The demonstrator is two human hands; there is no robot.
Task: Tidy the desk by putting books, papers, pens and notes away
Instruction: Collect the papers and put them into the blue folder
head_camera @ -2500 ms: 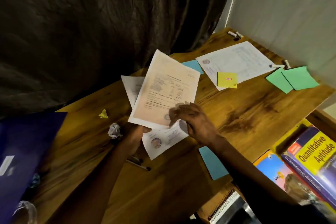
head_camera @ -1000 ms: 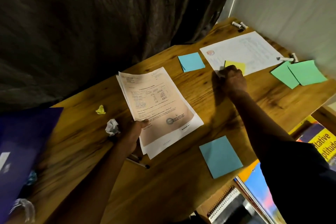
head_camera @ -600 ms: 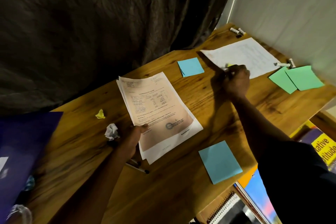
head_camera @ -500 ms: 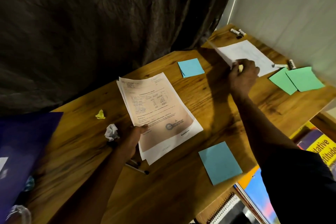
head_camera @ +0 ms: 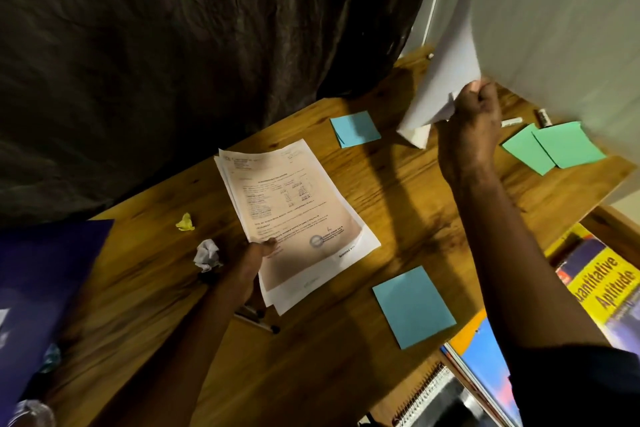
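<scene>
A purple folder (head_camera: pixel 45 288) lies at the far left of the wooden surface (head_camera: pixel 398 204). Just right of it sit a yellow paper scrap (head_camera: pixel 184 222) and a crumpled white ball (head_camera: pixel 207 255). The left hand (head_camera: pixel 251 262) pinches the near edge of a stack of printed papers (head_camera: pixel 294 211), thumb on top. A pen (head_camera: pixel 256 319) lies just below it. One blue note (head_camera: pixel 355 128) lies beyond the stack and a second blue note (head_camera: pixel 414 305) lies nearer the front edge. The right hand (head_camera: pixel 474 121) grips a white sheet (head_camera: pixel 446 80), fingers curled round its lower edge, holding it upright above the surface. Two green notes (head_camera: pixel 554 147) overlap at the far right, with books (head_camera: pixel 602 288) lower down beside the surface.
</scene>
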